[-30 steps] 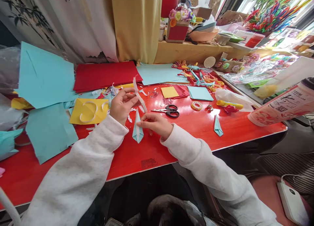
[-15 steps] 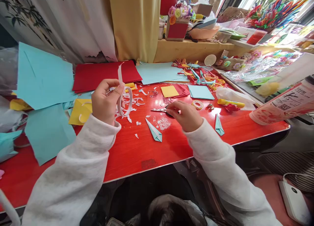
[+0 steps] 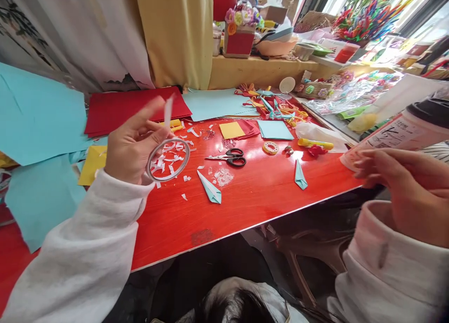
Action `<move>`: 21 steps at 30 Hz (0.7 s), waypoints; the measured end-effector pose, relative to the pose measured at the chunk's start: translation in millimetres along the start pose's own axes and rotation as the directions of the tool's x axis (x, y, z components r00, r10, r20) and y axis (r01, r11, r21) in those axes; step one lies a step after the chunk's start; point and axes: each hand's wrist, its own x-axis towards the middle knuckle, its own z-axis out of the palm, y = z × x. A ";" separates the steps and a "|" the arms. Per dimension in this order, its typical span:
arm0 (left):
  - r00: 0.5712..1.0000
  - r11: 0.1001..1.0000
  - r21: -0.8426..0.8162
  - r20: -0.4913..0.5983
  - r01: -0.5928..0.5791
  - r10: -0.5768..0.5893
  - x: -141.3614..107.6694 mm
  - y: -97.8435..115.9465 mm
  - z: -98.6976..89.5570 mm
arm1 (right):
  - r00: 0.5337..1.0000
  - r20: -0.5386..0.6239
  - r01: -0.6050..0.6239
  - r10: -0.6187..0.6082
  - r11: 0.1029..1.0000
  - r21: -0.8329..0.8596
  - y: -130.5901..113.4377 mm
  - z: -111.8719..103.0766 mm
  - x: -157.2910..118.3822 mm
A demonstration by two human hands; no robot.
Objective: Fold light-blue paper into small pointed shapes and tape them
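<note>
A thin roll of white tape (image 3: 187, 160) hangs from my left hand (image 3: 131, 145), with a strip of it sticking up by the fingers. My right hand (image 3: 414, 192) is at the far right, in front of the large pink cup (image 3: 389, 131); its fingers are bent close together, and whether they touch the cup is unclear. Black-handled scissors (image 3: 235, 157) lie on the red table (image 3: 245, 206). One folded blue-and-white paper piece (image 3: 210, 188) is below them, and a second folded piece (image 3: 300, 175) lies farther right.
White paper scraps (image 3: 170, 161) are scattered beyond the tape roll. Yellow squares (image 3: 231, 130) and blue squares (image 3: 275, 129) are stacked mid-table. A yellow glue stick (image 3: 315, 144) lies near the cup. Red sheets (image 3: 136, 109) and large blue sheets (image 3: 38, 112) are at the back and left.
My right hand has left the scissors and moved far right to the cup. The scissors now lie free. The tape roll has turned to face the camera, and the view has shifted right.
</note>
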 end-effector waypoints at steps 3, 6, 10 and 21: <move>1.000 1.000 -0.021 -0.019 0.011 -0.011 1.5 1.7 0.1 | 0.986 0.137 -0.077 0.099 0.985 -0.156 37.6 -15.3 -5.2; 0.999 0.999 -0.006 -0.029 0.038 -0.038 2.6 3.0 0.5 | 0.915 0.351 -0.073 0.197 0.938 -0.338 73.9 -3.4 -6.9; 0.998 0.999 -0.043 -0.057 -0.002 0.000 3.5 7.3 -1.0 | 0.906 0.418 0.095 0.070 0.927 -0.362 96.7 31.8 -11.9; 0.998 0.994 -0.095 -0.023 0.056 -0.058 6.9 7.6 -4.8 | 0.830 0.544 0.154 -0.126 0.988 -0.005 69.2 69.5 -23.3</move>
